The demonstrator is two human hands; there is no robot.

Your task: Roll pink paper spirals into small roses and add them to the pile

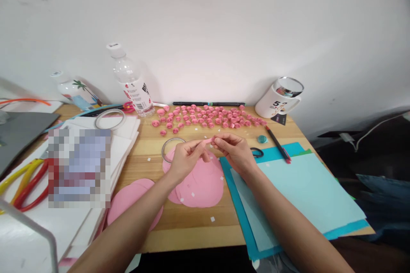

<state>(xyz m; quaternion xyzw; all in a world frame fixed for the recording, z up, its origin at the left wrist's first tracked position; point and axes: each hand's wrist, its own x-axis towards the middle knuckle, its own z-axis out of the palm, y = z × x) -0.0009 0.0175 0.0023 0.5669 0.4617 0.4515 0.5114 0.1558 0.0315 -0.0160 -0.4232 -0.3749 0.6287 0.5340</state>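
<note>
One wooden table (188, 239) bears blue paper (301, 192) at right and pink discs (205, 185) mid-table. Above the discs, the left hand (187, 158) and right hand (236, 151), fingers curled closed, pinch what seems a pink strip (208, 140), partly hidden. Beyond them lie many small pink coils (210, 115).

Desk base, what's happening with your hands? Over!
Left hand, right hand: both pinching pink strip. Pink rolls clustered beyond. Pink circles underneath; silvery ring near left hand.
</note>
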